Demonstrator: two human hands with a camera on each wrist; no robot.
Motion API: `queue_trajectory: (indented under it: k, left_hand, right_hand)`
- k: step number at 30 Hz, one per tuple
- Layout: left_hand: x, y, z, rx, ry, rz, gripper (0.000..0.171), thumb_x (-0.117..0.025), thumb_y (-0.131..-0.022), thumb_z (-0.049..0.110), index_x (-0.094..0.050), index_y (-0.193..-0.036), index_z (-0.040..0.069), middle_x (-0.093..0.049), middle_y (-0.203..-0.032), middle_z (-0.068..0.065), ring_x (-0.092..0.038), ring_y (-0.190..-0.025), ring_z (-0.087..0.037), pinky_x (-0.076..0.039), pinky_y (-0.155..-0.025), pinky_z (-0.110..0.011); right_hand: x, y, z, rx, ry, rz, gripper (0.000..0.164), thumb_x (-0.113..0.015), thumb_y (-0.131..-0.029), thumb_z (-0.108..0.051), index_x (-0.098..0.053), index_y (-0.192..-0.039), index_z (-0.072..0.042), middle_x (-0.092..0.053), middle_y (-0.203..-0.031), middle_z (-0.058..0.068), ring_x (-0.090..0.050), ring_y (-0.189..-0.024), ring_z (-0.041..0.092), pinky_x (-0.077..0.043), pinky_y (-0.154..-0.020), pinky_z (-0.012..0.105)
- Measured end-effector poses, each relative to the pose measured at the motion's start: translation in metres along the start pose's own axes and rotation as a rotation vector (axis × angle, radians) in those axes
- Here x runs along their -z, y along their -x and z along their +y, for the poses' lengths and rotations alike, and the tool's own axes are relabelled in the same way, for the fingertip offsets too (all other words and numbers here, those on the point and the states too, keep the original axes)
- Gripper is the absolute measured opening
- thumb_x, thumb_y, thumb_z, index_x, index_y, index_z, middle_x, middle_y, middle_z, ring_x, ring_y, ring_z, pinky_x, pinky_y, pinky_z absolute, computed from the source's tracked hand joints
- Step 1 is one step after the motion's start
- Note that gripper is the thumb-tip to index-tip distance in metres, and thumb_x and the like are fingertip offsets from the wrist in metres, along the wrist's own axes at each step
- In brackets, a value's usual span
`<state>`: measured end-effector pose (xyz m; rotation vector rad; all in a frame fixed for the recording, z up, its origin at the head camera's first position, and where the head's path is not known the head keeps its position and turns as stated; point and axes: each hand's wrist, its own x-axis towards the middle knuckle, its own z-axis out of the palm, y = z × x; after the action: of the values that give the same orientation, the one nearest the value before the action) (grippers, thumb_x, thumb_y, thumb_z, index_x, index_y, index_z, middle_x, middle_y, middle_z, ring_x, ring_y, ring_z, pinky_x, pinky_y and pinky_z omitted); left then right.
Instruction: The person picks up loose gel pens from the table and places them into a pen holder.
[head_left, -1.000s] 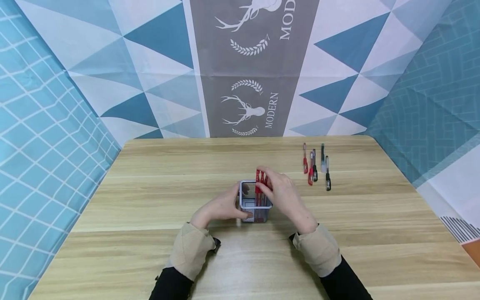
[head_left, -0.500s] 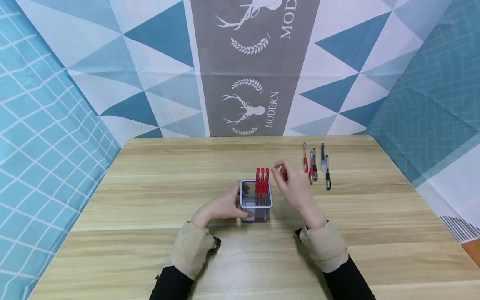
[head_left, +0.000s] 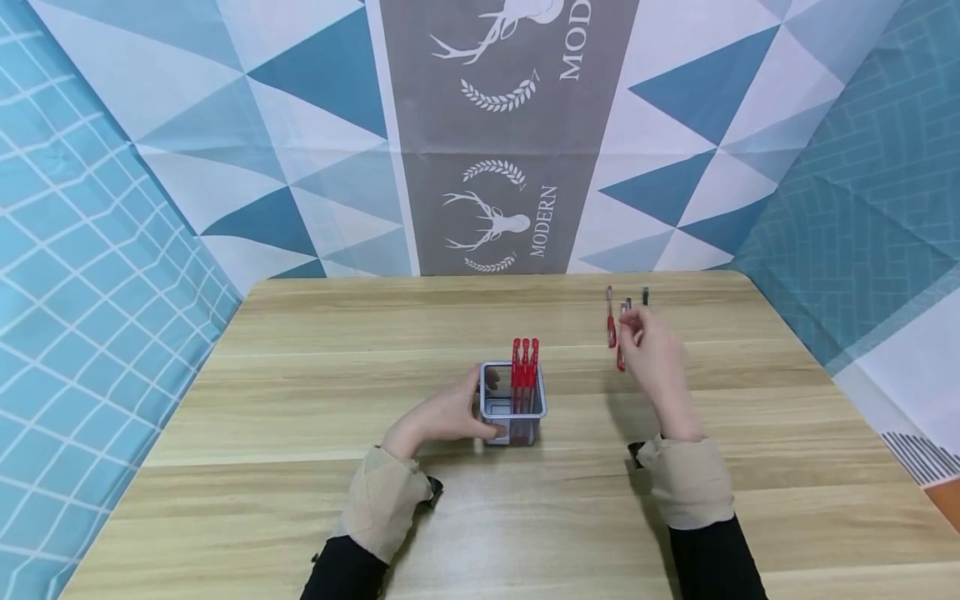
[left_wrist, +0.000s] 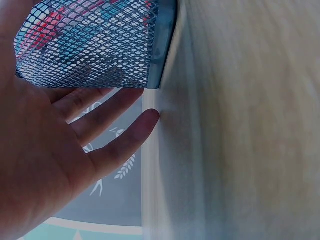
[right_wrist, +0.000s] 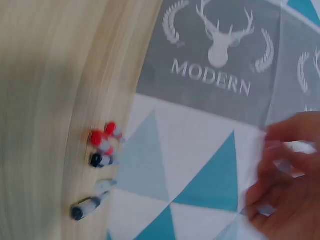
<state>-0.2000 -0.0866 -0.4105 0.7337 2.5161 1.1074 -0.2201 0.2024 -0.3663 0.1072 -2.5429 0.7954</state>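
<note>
My left hand (head_left: 446, 410) holds a grey mesh pen holder (head_left: 522, 431) from its left side, thumb at the front and fingers behind. Three red pens (head_left: 525, 363) stand upright in the holder's right part. In the left wrist view, red shows through the mesh wall (left_wrist: 90, 50), with my fingers beside it. My right hand (head_left: 658, 358) hovers with loosely bent fingers and nothing visible in them, partly hiding the pens at the back right. A red pen (head_left: 611, 323), a second red pen (head_left: 621, 358) and a dark pen (right_wrist: 101, 160) lie there.
A black-ended pen (right_wrist: 85, 208) and a blue-green item (head_left: 645, 296) also lie at the back right. The wooden table (head_left: 300, 500) reaches a patterned backdrop (head_left: 495, 108) behind its far edge.
The right hand let go of a red pen in the holder, then moved right, over the loose pens. The left hand and the pen holder have stayed put.
</note>
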Motion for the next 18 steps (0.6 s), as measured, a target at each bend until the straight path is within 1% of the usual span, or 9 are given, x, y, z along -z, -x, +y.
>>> queue_trajectory:
  k: [3, 5, 6, 8, 10, 12, 15, 17, 18]
  left_hand:
    - [0.000, 0.000, 0.000, -0.003, 0.030, -0.002, 0.074, -0.079, -0.064, 0.028, -0.037, -0.123, 0.016, -0.056, -0.110, -0.006, -0.054, -0.101, -0.019, -0.043, -0.090, -0.037]
    - [0.000, 0.000, 0.000, -0.007, 0.053, -0.006, 0.074, -0.079, -0.064, 0.026, -0.037, -0.124, 0.015, -0.056, -0.110, -0.006, -0.054, -0.102, -0.020, -0.043, -0.091, -0.037]
    - [0.000, 0.000, 0.000, -0.009, 0.059, -0.008, 0.074, -0.079, -0.064, 0.026, -0.037, -0.124, 0.015, -0.056, -0.111, -0.006, -0.054, -0.102, -0.020, -0.043, -0.091, -0.038]
    - [0.001, 0.000, 0.001, -0.011, 0.063, -0.011, 0.074, -0.079, -0.063, 0.027, -0.038, -0.124, 0.015, -0.056, -0.111, -0.006, -0.054, -0.102, -0.020, -0.042, -0.092, -0.038]
    - [0.001, 0.000, 0.001, -0.013, 0.055, -0.010, 0.074, -0.079, -0.063, 0.027, -0.038, -0.123, 0.015, -0.056, -0.110, -0.006, -0.054, -0.102, -0.020, -0.042, -0.092, -0.037]
    - [0.000, 0.000, 0.001, -0.014, 0.049, -0.009, 0.074, -0.079, -0.063, 0.028, -0.038, -0.123, 0.015, -0.056, -0.110, -0.006, -0.054, -0.102, -0.020, -0.042, -0.092, -0.037]
    - [0.001, 0.000, 0.000, -0.012, 0.042, -0.007, 0.074, -0.079, -0.063, 0.028, -0.038, -0.123, 0.015, -0.056, -0.111, -0.005, -0.054, -0.102, -0.020, -0.042, -0.092, -0.037]
    - [0.001, 0.000, 0.000, -0.010, 0.040, -0.006, 0.074, -0.079, -0.063, 0.028, -0.038, -0.123, 0.016, -0.056, -0.111, -0.005, -0.053, -0.103, -0.019, -0.042, -0.092, -0.037]
    - [0.001, 0.000, 0.000, -0.008, 0.038, -0.006, 0.074, -0.079, -0.063, 0.029, -0.038, -0.123, 0.016, -0.055, -0.111, -0.005, -0.053, -0.103, -0.019, -0.042, -0.092, -0.037]
  right_hand:
    - [0.005, -0.001, 0.015, -0.146, 0.079, -0.097, 0.019, -0.048, -0.088, -0.012, -0.060, -0.097, 0.000, -0.062, -0.084, 0.016, -0.054, -0.062, 0.024, -0.038, -0.047, 0.027]
    - [0.008, 0.000, 0.023, -0.206, 0.119, -0.159, 0.023, -0.047, -0.087, -0.011, -0.060, -0.100, 0.002, -0.062, -0.086, 0.018, -0.054, -0.060, 0.023, -0.038, -0.045, 0.026]
    - [0.009, 0.000, 0.026, -0.228, 0.135, -0.191, 0.025, -0.046, -0.087, -0.012, -0.060, -0.102, 0.002, -0.061, -0.087, 0.019, -0.053, -0.058, 0.022, -0.037, -0.044, 0.026]
    - [0.011, 0.001, 0.031, -0.241, 0.178, -0.260, 0.028, -0.046, -0.087, -0.012, -0.059, -0.105, 0.004, -0.060, -0.089, 0.022, -0.050, -0.056, 0.021, -0.036, -0.042, 0.027]
    - [0.013, 0.001, 0.035, -0.249, 0.205, -0.331, 0.030, -0.046, -0.086, -0.013, -0.058, -0.108, 0.005, -0.058, -0.094, 0.025, -0.050, -0.059, 0.023, -0.037, -0.044, 0.028]
    - [0.012, 0.002, 0.037, -0.255, 0.231, -0.405, 0.033, -0.047, -0.087, -0.014, -0.056, -0.112, 0.005, -0.055, -0.101, 0.028, -0.053, -0.068, 0.030, -0.040, -0.049, 0.033]
    - [0.011, 0.002, 0.040, -0.276, 0.247, -0.522, 0.039, -0.048, -0.088, -0.018, -0.051, -0.120, 0.005, -0.047, -0.115, 0.033, -0.051, -0.093, 0.042, -0.046, -0.066, 0.044]
    - [0.010, 0.002, 0.041, -0.287, 0.251, -0.595, 0.043, -0.048, -0.089, -0.019, -0.047, -0.124, 0.005, -0.042, -0.122, 0.035, -0.045, -0.105, 0.047, -0.044, -0.077, 0.052]
    - [0.009, 0.002, 0.042, -0.295, 0.248, -0.627, 0.045, -0.048, -0.089, -0.020, -0.046, -0.126, 0.005, -0.041, -0.124, 0.035, -0.042, -0.109, 0.049, -0.042, -0.081, 0.055]
